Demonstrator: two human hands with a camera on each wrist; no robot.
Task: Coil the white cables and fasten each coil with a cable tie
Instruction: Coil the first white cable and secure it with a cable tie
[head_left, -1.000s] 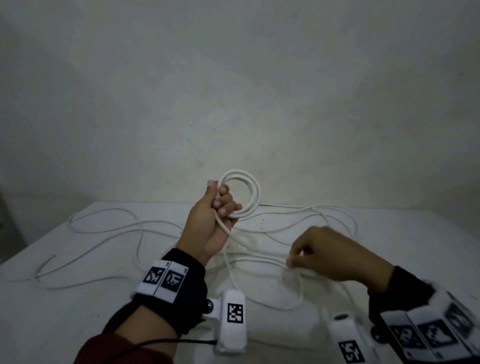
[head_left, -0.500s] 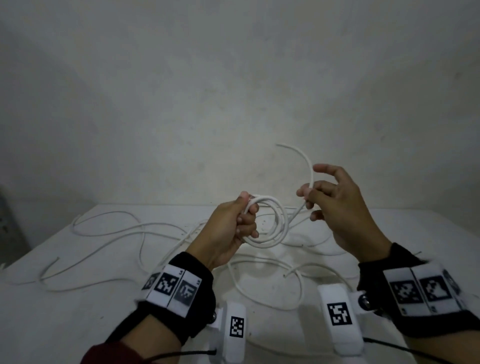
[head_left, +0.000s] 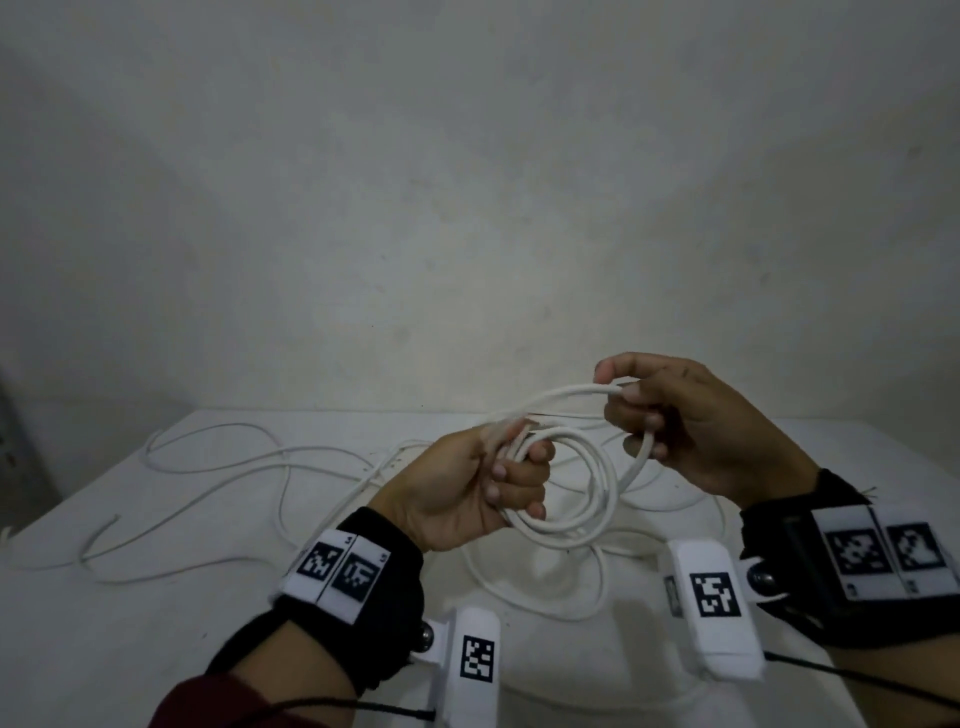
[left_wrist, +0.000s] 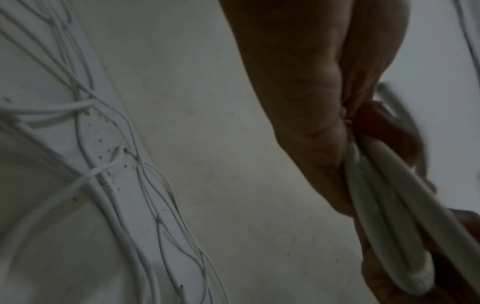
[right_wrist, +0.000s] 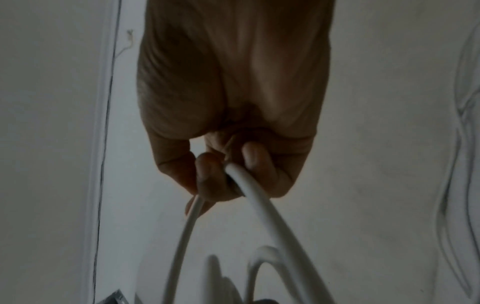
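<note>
**White cable coil held above the table in both hands**

White round-sheathed cable coil (head_left: 582, 499), several loops thick, held in the air at the centre of the head view, above a white table (head_left: 156, 597); the left hand (head_left: 467, 488) grips the coil's 9 o'clock side, fingers curled round the bunched loops with the thumb on top; the left wrist view shows the same strands (left_wrist: 389, 205) packed side by side in that fist.

The right hand (head_left: 701, 426) sits at the coil's 2 o'clock, fingers curled round one loose strand (head_left: 571, 395); that strand arcs from the left fist up to the right hand's pinching finger and thumb, then drops past the lower fingers to join the coil at 3 o'clock; in the right wrist view the strand (right_wrist: 259, 205) passes between the curled fingertips (right_wrist: 207, 174).

More loose white cables (head_left: 218, 457) lie on the table in long wandering curves, from 9 o'clock across behind the hands and under the coil at 6 o'clock; both wrists wear black bands (head_left: 379, 597) with black-and-white square markers, and white camera housings (head_left: 717, 608) at 5 and 7 o'clock; a plain pale wall (head_left: 467, 182) fills the upper half.
</note>
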